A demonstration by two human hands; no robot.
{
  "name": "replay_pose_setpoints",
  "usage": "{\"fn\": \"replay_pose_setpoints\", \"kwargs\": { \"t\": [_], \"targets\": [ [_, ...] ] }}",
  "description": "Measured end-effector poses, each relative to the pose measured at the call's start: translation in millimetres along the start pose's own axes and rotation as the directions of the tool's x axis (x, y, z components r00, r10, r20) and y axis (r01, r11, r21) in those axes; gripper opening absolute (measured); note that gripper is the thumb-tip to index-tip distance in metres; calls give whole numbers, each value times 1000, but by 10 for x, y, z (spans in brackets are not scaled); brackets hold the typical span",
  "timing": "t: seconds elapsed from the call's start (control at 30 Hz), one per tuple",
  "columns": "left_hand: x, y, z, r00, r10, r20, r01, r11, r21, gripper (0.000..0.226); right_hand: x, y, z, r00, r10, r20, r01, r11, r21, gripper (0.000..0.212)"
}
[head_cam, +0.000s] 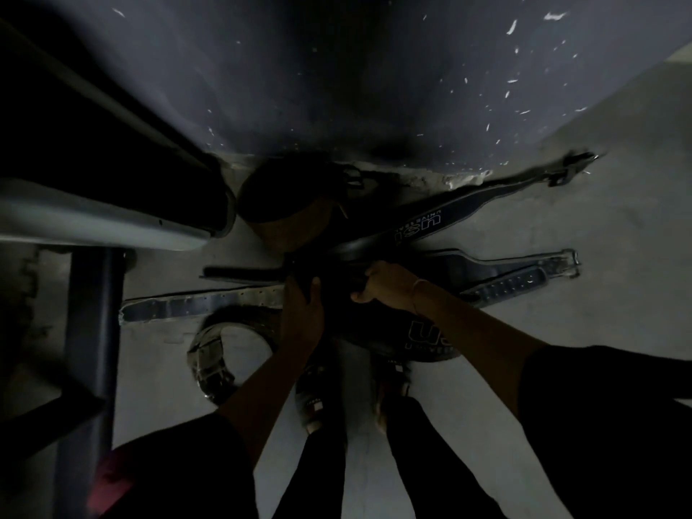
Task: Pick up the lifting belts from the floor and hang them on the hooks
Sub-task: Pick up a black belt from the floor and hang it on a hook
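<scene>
Head view, both hands (pixel 301 316) on belt pile (pixel 419 333), bench frame (pixel 93 331) left

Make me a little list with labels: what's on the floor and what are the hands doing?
Place: dim room, grey floor by a dark wall
Belts: several lifting belts in a heap, one with white letters, one with a buckle, one curled up
Left hand: on the heap, grip unclear
Right hand: closed on a dark belt in the middle
Hooks: not seen
</scene>
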State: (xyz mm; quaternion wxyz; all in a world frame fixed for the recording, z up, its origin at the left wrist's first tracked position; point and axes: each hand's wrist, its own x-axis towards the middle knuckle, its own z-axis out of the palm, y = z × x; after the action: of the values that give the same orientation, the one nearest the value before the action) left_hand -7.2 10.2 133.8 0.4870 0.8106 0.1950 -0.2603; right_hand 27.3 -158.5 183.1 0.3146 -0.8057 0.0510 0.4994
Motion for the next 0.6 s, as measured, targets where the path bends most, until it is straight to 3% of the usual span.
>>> {"fn": "replay_pose_setpoints", "kwargs": {
  "t": [0.1, 0.17, 0.23, 0.3, 0.47, 0.6],
  "targets": [
    [-226, 13, -128, 971, -238, -11, 232, 956, -178, 68, -265, -88, -20, 996, 24, -84, -7, 979, 202, 51],
    [-437, 211, -212, 917, -373, 143, 399, 832, -386, 63, -480, -157, -30, 989, 55, -140, -3, 938, 346, 47],
    [-643, 461, -288, 884, -410, 224, 464, 713, -526, 52, -723, -233, -12, 981, 62, -183, 33, 881, 471, 47],
    [-804, 664, -376, 892, -412, 188, 438, 680, -588, 51, -983, -309, 17, 972, 82, -218, 58, 820, 569, 46],
    [-1298, 1271, -588, 926, -359, 114, 351, 711, -610, 46, -1697, -549, 105, 938, 119, -325, 133, 744, 655, 37],
    [-1718, 1929, -865, 976, -214, 43, 194, 758, -622, 37, -2375, -962, -7, 884, 129, -448, 284, 612, 738, 35]
  ]
}}
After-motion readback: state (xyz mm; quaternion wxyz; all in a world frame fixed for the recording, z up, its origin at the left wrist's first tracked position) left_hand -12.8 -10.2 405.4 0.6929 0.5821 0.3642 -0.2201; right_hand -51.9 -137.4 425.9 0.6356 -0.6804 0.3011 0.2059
